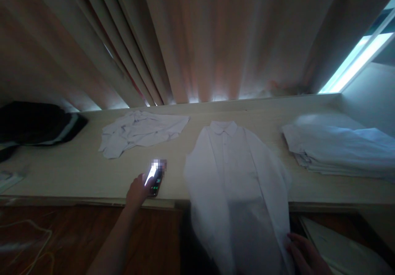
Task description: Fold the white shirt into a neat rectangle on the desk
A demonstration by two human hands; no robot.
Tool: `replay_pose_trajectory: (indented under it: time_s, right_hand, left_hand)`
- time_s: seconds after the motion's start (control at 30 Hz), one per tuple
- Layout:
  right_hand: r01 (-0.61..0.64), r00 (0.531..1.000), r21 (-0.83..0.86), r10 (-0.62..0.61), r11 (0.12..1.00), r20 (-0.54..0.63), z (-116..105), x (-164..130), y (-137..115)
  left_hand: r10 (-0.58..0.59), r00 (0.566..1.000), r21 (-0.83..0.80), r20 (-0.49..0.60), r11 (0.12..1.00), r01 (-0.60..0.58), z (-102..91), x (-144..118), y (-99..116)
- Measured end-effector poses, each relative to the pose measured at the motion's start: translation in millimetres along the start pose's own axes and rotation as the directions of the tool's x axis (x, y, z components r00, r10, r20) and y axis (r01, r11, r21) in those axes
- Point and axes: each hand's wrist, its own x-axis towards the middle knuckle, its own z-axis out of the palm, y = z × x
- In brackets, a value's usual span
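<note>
A white collared shirt (234, 176) lies face up on the pale table (77, 168), its lower part hanging over the front edge. My left hand (138, 190) rests at the table's front edge with its fingers on a phone (155, 178) whose screen is lit. My right hand (304, 254) touches the hanging hem of the shirt at the lower right, fingers curled against the cloth.
A crumpled white shirt (140, 131) lies at the back left. A stack of folded white shirts (339, 147) sits at the right. A dark garment (33, 123) lies at the far left. Curtains (197, 40) hang behind the table. Cables (27, 242) lie on the wooden floor.
</note>
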Motion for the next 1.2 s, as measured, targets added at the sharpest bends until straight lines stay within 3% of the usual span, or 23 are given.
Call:
replay_pose_trajectory:
  time_s: [0.3,0.63,0.7,0.8,0.83,0.9,1.03,1.1,1.2]
  right_hand:
    - [-0.005,1.000,-0.005,0.005,1.000,-0.018,0,-1,3]
    - [0.013,0.998,0.020,-0.012,1.000,-0.060,0,-7,2]
    - [0.007,0.998,0.018,-0.006,1.000,-0.066,-2,-7,0]
    - [-0.017,0.998,0.009,0.018,1.000,-0.059,-3,-1,-1]
    - [-0.024,0.999,0.006,0.024,1.000,-0.046,-2,2,0]
    - [-0.037,0.999,-0.006,0.037,0.999,-0.002,-1,10,0]
    - [-0.085,0.993,-0.072,0.091,0.994,0.075,0,27,-6]
    - [-0.105,0.988,-0.094,0.115,0.990,0.107,-2,32,-12]
    - [-0.072,0.984,-0.109,0.088,0.991,0.157,-3,30,-24]
  left_hand:
    - [0.027,1.000,-0.020,-0.008,0.999,-0.027,-1.2,-8,-18]
    - [-0.035,0.996,-0.042,-0.083,0.999,0.032,-6.2,13,6]
    - [-0.038,0.993,-0.074,-0.113,0.997,0.030,-10.6,5,11]
    - [-0.034,0.990,-0.279,-0.134,0.960,-0.005,-14.1,-28,29]
    - [-0.039,0.994,-0.361,-0.100,0.933,0.000,-13.8,-44,39]
    - [0.008,0.998,-0.438,0.069,0.899,0.023,-10.6,-81,63]
    - [0.104,0.922,-0.463,0.374,0.882,0.089,3.7,-141,116]
    - [0.131,0.882,-0.485,0.453,0.866,0.120,11.9,-155,135]
    - [0.207,0.857,-0.595,0.473,0.792,0.137,22.7,-159,150]
